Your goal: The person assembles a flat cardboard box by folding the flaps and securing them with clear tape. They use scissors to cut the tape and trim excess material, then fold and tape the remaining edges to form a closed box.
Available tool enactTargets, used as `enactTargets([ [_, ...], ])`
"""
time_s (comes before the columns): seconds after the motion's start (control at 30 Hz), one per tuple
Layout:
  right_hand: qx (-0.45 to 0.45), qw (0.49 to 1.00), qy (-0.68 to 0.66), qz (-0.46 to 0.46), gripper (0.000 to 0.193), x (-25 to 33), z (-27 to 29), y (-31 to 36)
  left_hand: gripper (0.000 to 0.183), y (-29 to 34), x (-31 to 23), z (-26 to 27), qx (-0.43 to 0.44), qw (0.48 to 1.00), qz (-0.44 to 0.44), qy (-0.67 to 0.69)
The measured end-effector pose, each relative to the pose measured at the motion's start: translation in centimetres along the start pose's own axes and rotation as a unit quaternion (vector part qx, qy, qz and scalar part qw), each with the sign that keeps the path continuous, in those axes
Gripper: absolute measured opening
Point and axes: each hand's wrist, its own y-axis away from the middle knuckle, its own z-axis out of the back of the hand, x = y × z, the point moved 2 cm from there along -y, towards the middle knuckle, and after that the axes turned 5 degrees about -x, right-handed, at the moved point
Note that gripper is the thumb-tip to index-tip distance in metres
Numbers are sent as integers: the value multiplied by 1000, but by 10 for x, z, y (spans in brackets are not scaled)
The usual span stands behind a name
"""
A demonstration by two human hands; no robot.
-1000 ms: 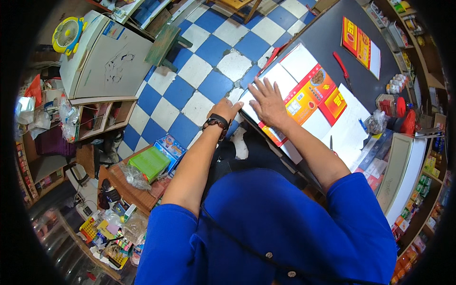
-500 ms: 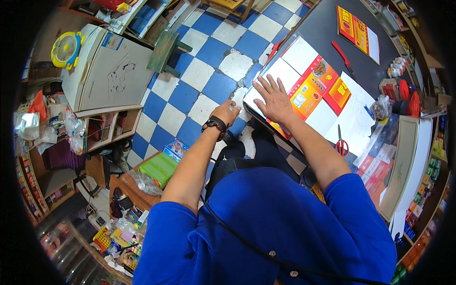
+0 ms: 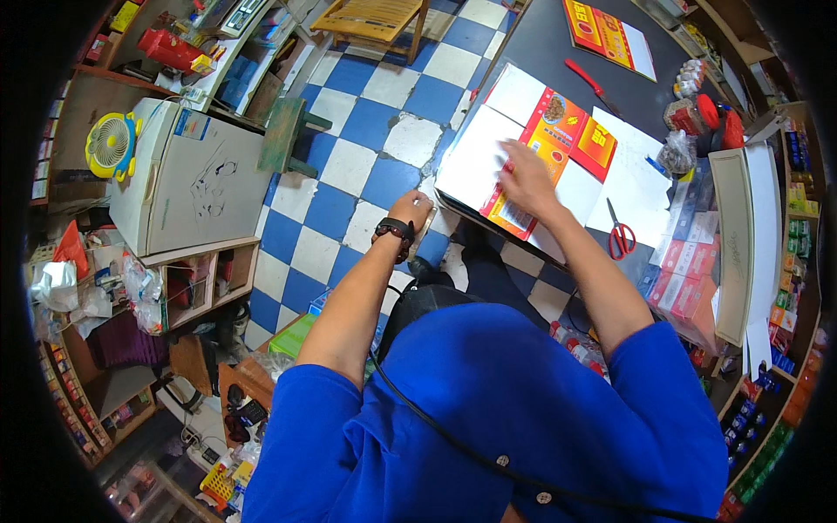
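A flat cardboard piece (image 3: 475,161), white with red and yellow printed panels, lies at the near left corner of the dark table. Over its red strip is my right hand (image 3: 527,181), fingers apart and slightly bent, somewhat blurred, with nothing visible in it. My left hand (image 3: 411,212), wearing a dark watch and bracelet on the wrist, is just off the table's left corner. Its fingers are curled in; a small pale thing shows by them, too unclear to name. Beside the cardboard, toward the right, lie white paper (image 3: 623,187) and red-handled scissors (image 3: 621,241).
On the dark table (image 3: 540,61) farther back are a red-handled knife (image 3: 584,77) and another red printed card (image 3: 610,39). Jars (image 3: 689,113) and bags line its right side. A green stool (image 3: 283,135), a wooden chair (image 3: 370,22) and a white freezer cabinet (image 3: 205,166) stand left.
My right hand has lifted from lying flat on the white panel and moved right and nearer, over the red strip. My left hand stays by the corner. The whole view has shifted a little.
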Motion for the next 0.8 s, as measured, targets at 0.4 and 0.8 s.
enactTargets([
  [0.4,-12,910,235,-341,30,-161,118,213,35,-19,6,-5,37,998,-41,-15],
  [0.8,-95,932,-44,-346,43,-122,115,164,33,-17,6,-5,33,999,-31,-15],
])
